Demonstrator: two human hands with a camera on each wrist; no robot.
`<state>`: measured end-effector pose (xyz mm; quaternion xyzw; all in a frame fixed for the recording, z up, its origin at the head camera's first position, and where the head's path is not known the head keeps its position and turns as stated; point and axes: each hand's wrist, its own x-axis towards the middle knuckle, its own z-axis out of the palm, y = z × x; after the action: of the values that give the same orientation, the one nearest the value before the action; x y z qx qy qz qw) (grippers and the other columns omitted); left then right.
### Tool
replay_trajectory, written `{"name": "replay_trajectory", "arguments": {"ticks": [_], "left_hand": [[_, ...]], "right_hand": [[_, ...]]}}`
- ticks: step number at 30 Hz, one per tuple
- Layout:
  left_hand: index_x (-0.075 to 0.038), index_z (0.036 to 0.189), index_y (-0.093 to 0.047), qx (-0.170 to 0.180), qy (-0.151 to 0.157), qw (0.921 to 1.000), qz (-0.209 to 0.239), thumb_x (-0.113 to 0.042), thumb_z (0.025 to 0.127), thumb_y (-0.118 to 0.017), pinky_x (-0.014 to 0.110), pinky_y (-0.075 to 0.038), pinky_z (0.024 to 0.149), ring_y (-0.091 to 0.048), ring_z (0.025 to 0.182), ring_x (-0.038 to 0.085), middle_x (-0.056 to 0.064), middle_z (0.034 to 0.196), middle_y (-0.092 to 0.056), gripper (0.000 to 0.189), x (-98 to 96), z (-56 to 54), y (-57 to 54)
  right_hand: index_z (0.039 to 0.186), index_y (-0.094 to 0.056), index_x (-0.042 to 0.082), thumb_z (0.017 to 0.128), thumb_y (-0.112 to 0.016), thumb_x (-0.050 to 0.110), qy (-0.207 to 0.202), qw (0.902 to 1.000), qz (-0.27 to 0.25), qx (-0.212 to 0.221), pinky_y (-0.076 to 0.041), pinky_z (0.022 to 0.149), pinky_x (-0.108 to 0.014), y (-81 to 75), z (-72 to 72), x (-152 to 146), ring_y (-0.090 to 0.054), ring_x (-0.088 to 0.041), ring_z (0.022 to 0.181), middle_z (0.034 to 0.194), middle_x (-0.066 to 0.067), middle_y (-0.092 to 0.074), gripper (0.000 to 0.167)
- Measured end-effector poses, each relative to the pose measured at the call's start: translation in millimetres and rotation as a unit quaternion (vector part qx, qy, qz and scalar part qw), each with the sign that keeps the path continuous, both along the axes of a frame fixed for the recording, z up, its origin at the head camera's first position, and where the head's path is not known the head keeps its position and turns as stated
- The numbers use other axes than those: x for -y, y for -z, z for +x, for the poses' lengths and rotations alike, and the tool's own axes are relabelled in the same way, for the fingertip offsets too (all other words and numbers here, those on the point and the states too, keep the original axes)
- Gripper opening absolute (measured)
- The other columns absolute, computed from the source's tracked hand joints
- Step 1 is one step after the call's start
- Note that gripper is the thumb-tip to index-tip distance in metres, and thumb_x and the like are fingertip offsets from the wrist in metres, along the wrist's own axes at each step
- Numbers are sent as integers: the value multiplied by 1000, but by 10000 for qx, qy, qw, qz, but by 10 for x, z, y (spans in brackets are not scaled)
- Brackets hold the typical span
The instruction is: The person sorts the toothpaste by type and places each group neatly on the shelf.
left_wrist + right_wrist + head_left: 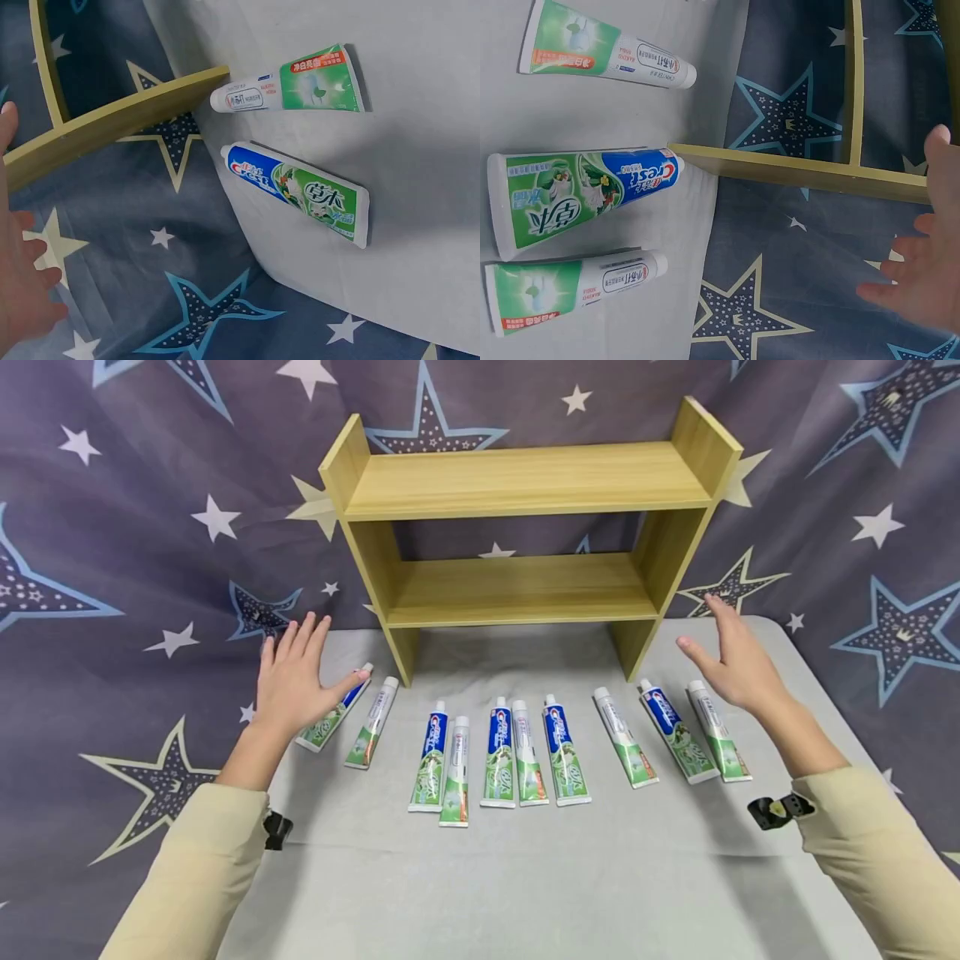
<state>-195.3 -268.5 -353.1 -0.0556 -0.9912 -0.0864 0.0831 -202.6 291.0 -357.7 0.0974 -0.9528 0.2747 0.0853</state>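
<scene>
My left hand (295, 681) hovers with fingers spread above the left end of a row of toothpaste tubes. Below it lie a blue-and-green toothpaste tube (300, 193) and a white-and-green toothpaste tube (289, 84), apart from the fingers in the left wrist view. My right hand (738, 664) is raised at the right, thumb apart from its extended fingers, holding nothing. Near it lie a blue-and-green tube (585, 196) between two white-and-green tubes, one nearer the shelf (625, 737) and one at the far right (718, 731). Several more tubes, including a blue-and-green one (566, 752), lie mid-row.
A two-tier wooden shelf (525, 497) stands behind the tubes, with bare boards. Grey cloth (525, 885) covers the table. A dark star-patterned curtain (172, 652) hangs behind and along both sides.
</scene>
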Motion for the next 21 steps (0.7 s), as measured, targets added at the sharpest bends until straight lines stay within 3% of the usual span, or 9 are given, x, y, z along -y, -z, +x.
{"name": "replay_trajectory", "arguments": {"ticks": [4, 12, 21], "left_hand": [[-12, 153, -18, 104, 25, 9996, 273, -63, 86, -53, 64, -6, 119, -19, 145, 43, 20, 159, -22, 91, 29, -17, 35], [-3, 147, -32, 453, -105, 9956, 808, -51, 91, -54, 65, -17, 115, -28, 140, 46, 25, 151, -35, 77, 111, -89, 168], [-1, 145, -35, 968, -522, 9871, 1162, -47, 94, -51, 62, -20, 116, -27, 140, 46, 27, 151, -34, 70, 167, -110, 345]], "right_hand": [[154, -13, 7, 100, -44, 43, 163, 9997, -150, 51, -21, 112, -67, -34, -17, 11, -23, -52, 140, 157, -27, -20, 72], [147, -30, 1, 101, -47, 27, -15, 9979, -447, -471, -38, 103, -61, -73, -106, 61, -39, -48, 131, 148, -27, -38, 56], [141, -40, 4, 99, -50, 26, 285, 9897, -1160, -791, -45, 102, -51, -153, -220, 105, -51, -39, 126, 138, -23, -53, 49]]}}
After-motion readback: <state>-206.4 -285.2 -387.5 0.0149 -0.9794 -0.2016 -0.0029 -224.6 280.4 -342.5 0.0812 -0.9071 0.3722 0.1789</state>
